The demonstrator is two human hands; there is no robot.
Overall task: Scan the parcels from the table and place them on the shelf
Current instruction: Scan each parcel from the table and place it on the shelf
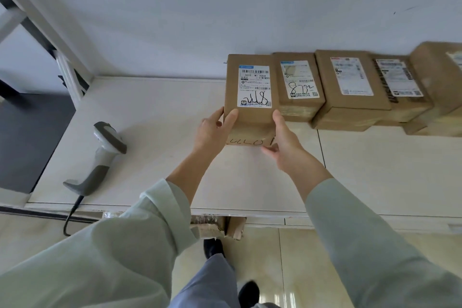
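Note:
A brown cardboard parcel [250, 117] with a white label and handwritten digits stands on the white shelf board [155, 107], at the left end of a row of parcels. My left hand [215, 130] grips its near left corner, thumb on top. My right hand [285, 142] holds its near right corner, fingers curled under the front edge. The parcel touches the neighbouring labelled parcel [298, 87] on its right.
Several more brown parcels [350, 87] line the wall to the right. A grey and white handheld scanner [105, 155] lies on the shelf board at the left, its cable hanging over the front edge. A white shelf post [67, 77] rises at far left.

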